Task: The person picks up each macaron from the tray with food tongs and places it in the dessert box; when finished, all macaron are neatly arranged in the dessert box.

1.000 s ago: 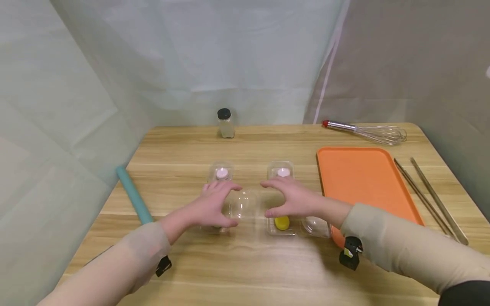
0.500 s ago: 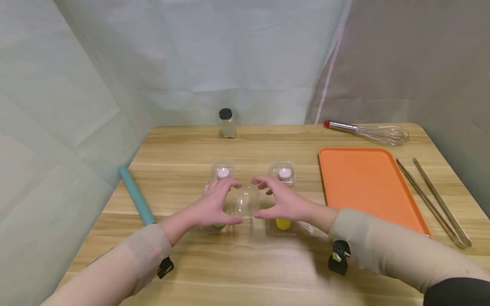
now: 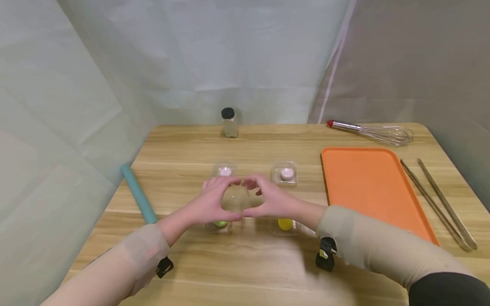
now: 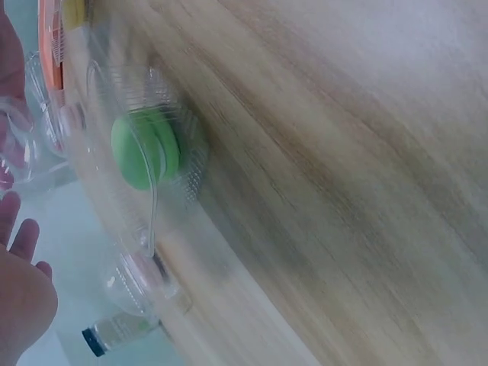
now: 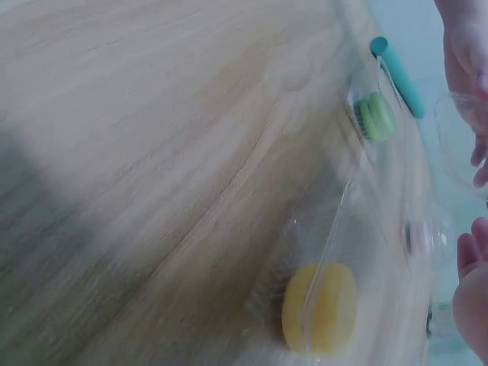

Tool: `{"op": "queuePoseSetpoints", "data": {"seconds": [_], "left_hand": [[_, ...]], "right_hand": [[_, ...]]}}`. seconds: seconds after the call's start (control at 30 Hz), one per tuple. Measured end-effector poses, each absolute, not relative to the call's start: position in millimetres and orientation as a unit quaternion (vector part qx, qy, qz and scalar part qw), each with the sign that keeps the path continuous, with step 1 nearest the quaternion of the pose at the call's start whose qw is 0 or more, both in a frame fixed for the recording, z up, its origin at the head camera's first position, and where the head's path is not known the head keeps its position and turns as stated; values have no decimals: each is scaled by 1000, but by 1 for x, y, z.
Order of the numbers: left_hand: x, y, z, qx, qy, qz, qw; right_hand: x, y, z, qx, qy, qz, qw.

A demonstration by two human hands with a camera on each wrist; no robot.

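A clear plastic dome lid is held in the air between both hands. My left hand curves round its left side, and my right hand curves round its right side. Their thumbs and fingertips almost meet in the head view. Below the left hand is a clear container with a green macaron. Under the right hand sits a yellow macaron in another clear container. Farther back, a pink macaron lies in a container on the right. Another pink macaron is behind the left hand.
An orange tray lies on the right, beside metal tongs. A whisk and a black-capped jar stand along the wooden table's back edge. On the left lies a teal roll.
The right hand has moved left to meet the left hand round the clear lid. The left hand has stayed almost in place. The view has shifted slightly.
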State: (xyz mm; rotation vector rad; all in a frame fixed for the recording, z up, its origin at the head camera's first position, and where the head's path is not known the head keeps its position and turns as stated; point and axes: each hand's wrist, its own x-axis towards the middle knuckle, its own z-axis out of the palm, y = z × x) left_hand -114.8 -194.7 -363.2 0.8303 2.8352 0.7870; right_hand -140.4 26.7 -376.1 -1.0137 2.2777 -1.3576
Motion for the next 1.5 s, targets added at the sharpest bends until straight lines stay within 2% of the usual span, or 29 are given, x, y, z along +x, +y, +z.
{"op": "queuePoseSetpoints", "data": {"seconds": [0.53,0.77,1.1,1.5], "left_hand": [[-113,-224,-363,250,890,379,32],[-107,-227,-358,197,901,384,51],[-104,-234,-361,213,897,384,57],[-100,-246,-366,209,919,328,55]], "right_hand": [[-145,32,-385,-333,807,-459,164],[-140,14,-386,-338,819,-431,173],[-133,-10,-382,-346,827,-409,172],[-128,-20,-381,-362,875,-297,118]]}}
